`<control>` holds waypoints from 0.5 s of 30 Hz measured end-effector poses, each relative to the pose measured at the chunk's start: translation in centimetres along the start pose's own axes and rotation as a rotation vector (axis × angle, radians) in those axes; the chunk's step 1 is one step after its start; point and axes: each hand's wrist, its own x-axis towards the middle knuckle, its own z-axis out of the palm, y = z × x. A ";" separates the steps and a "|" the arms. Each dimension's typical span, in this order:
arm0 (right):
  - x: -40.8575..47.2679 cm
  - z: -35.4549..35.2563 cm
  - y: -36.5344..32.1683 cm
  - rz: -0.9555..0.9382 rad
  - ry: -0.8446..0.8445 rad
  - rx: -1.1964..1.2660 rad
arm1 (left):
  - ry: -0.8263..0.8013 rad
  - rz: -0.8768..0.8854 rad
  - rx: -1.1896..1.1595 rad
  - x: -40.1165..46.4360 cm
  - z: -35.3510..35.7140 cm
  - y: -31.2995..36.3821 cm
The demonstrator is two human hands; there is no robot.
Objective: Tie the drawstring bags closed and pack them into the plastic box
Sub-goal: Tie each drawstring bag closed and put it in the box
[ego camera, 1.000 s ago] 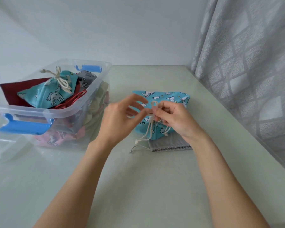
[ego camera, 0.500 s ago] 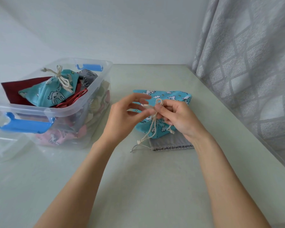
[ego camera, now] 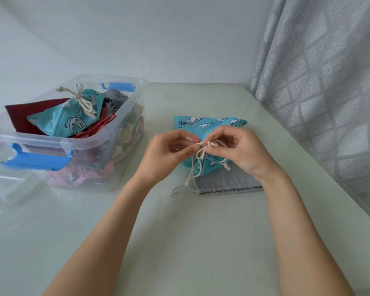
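Lying under both hands, blue bag (ego camera: pixel 209 124), cord (ego camera: pixel 201 154) pinched.

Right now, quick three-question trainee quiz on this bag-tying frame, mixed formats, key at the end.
1. True or false: the turquoise unicorn-print fabric bag being tied lies directly on the pale green table.
2. Which hands pinch its cream cotton drawstring? A) left hand only B) right hand only C) both
3. Fill in: the clear plastic box with blue latches sits on the person's ____ side.

Key:
1. False; it rests partly on a flat grey fabric bag.
2. C
3. Left
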 end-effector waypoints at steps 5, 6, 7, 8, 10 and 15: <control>0.4 1.0 0.5 -0.288 0.244 -0.466 | -0.014 -0.045 -0.041 0.1 0.1 0.2; 0.5 1.2 0.6 -0.360 0.269 -0.516 | -0.009 -0.078 -0.090 0.1 0.0 0.2; 0.6 1.4 0.7 -0.413 0.286 -0.548 | -0.006 -0.115 -0.142 0.1 -0.1 0.2; 0.6 1.5 0.8 -0.441 0.297 -0.569 | -0.009 -0.141 -0.173 0.1 -0.2 0.2; 0.5 1.7 1.0 -0.446 0.307 -0.577 | -0.034 -0.142 -0.135 0.1 -0.1 0.2; 0.5 1.5 0.9 -0.431 0.346 -0.476 | -0.029 -0.040 -0.040 0.0 0.2 0.0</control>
